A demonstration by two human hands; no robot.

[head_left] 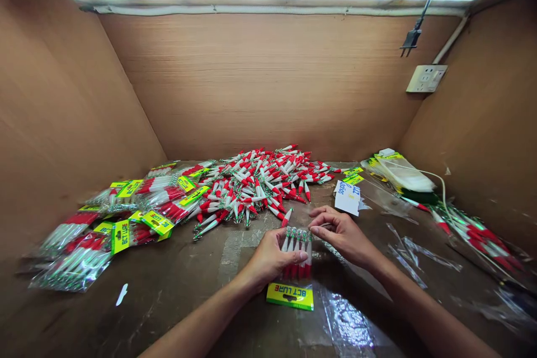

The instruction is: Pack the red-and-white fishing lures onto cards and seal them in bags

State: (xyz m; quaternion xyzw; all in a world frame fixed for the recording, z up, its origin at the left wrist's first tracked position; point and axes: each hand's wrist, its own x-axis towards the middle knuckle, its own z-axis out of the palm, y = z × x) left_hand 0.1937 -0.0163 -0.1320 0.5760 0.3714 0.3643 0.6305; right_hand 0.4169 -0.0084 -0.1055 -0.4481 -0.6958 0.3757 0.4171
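A clear pack of fishing lures (302, 268) lies in front of me, with the red-and-white lures side by side and their green-and-silver hooked ends pointing away. Its yellow header card (290, 295) reads BCT LURE and is upside down, on the side nearest me. My left hand (271, 256) grips the pack from the left, thumb across the lures. At the far right corner of the pack, my right hand (335, 230) has its thumb and forefinger pinched at the bag's edge by the hooks; the other fingers are bent above.
Behind lies a large heap of loose lures (260, 179). Filled packs (155, 207) pile up at left. On the right are a white torn card (347, 197), a stack of empty bags (405, 173), plastic scraps (406, 246) and more lures (482, 235). A plug (411, 39) hangs above.
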